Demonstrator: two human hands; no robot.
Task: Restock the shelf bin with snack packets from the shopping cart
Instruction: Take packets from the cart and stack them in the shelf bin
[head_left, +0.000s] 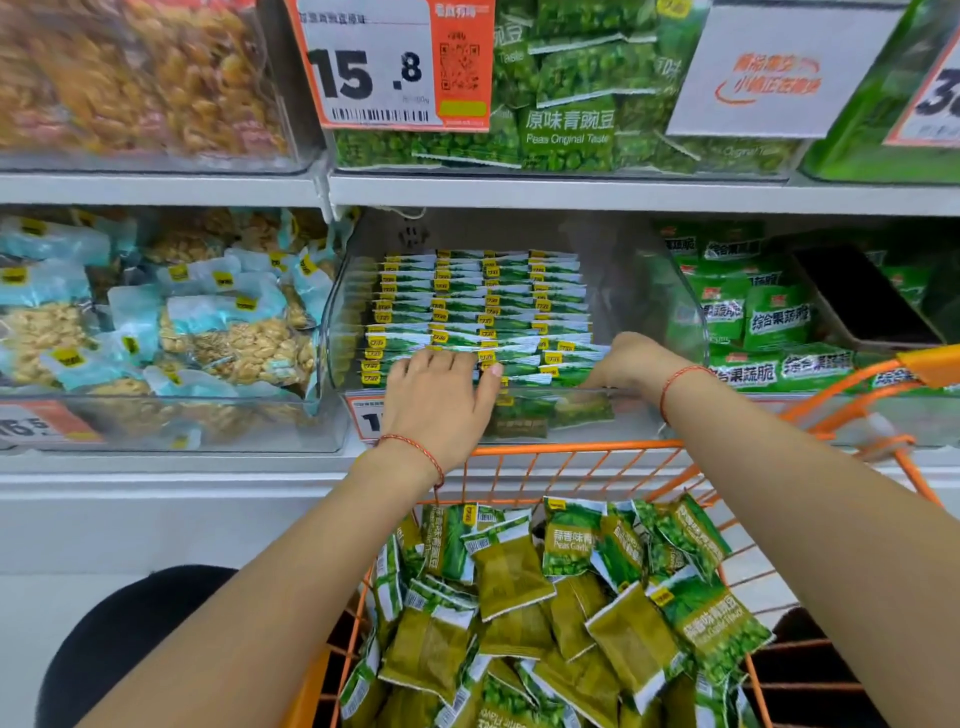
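A clear shelf bin (670, 306) on the middle shelf holds neat upright rows of green pea snack packets (483, 306). My left hand (436, 400) rests fingers-spread over the bin's front rim, on the front row of packets. My right hand (634, 361) reaches into the bin's front right, fingers curled down among the packets; whether it grips one is hidden. Below, an orange wire shopping cart (576, 452) is heaped with loose green garlic pea packets (571, 597).
A neighbouring bin (156, 421) at left holds blue-topped nut packets, one at right holds green vegetable-crisp packs (769, 317). The upper shelf carries pea packs (566, 130) and a 15.8 price tag (389, 62). The cart's orange handle (930, 364) sits at right.
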